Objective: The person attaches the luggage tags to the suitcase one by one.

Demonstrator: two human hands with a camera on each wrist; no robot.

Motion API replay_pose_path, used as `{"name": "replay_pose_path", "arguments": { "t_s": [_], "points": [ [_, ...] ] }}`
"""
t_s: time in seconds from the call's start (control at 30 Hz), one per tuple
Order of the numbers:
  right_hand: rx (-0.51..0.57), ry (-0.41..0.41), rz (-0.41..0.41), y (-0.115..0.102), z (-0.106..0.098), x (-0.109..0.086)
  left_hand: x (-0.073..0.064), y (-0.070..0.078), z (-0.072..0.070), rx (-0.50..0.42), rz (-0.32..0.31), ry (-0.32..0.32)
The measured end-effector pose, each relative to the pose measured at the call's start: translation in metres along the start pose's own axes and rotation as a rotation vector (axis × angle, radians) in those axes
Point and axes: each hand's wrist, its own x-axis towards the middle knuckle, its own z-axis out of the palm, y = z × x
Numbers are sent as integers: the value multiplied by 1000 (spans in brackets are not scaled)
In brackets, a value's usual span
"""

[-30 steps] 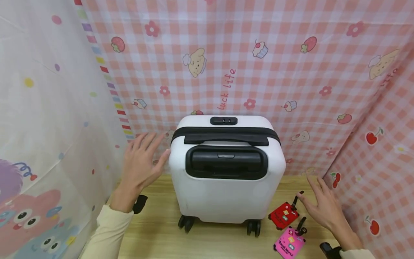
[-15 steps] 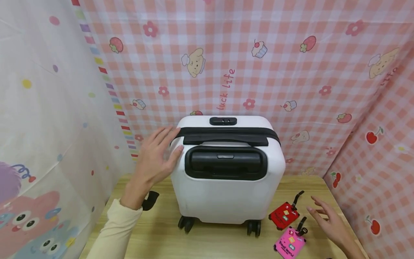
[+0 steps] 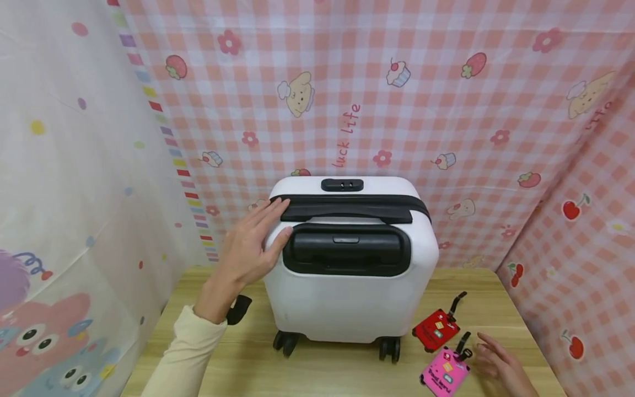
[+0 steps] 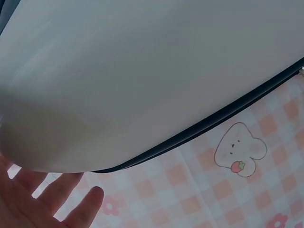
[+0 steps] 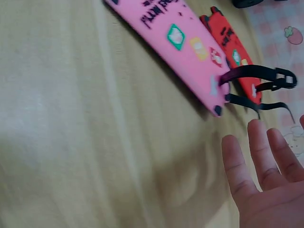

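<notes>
– Left hand (image 3: 250,245) has slid from beside the white suitcase (image 3: 347,309) onto its upper left corner; right hand (image 3: 503,366) has dropped lower, next to the pink tag (image 3: 445,373).

– So what's biggest?

– Desk (image 3: 233,358), wood-grain top, then the suitcase. It's upright mid-desk, between the hands. Left one's the nearer: fingers straight, slightly apart, laid over the corner, not gripping. Smooth hard-looking shell, rounded corners, black handle (image 3: 347,253) sitting in a recess.

– And the other side?

– Pink tag lies flat, right of the suitcase, way closer to the right hand, just off its fingertips. Long axis slants, strap end up and right. I'd say that's the relation that counts: strap end by the fingers. Right hand's loosely spread, nothing in it that I can see.

– Materials?

– Rubbery-looking, lettering seems raised. Red tag (image 3: 436,331) lies just beyond, same shape. Smallest: the pink one's skinny, bendy black strap (image 5: 249,72).
</notes>
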Motion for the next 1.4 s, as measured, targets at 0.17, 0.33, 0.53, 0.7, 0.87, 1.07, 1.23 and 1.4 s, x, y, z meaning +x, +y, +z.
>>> {"name": "replay_pose_path", "arguments": {
  "t_s": [0.17, 0.33, 0.53, 0.7, 0.87, 1.07, 1.23, 1.4],
  "points": [
    [53, -34, 42, 8, 7, 2, -4, -1, 3, 4, 10, 36],
    [6, -45, 55, 14, 14, 3, -5, -1, 5, 16, 24, 69],
    [-64, -4, 47, 18, 22, 2, -5, -1, 7, 14, 15, 71],
    [-92, 38, 51, 22, 26, 5, -4, 0, 6, 11, 9, 69],
    [-133, 95, 46, 32, 28, 7, -5, 1, 6, 9, 1, 62],
    [-205, 119, 56, 39, 28, 12, -6, 0, 6, 6, 2, 68],
    [-250, 137, 68, 37, 33, 13, -7, -1, 7, 11, 7, 78],
    [-243, 143, 105, 33, 35, 13, -7, -1, 8, 15, -1, 75]
  ]
}}
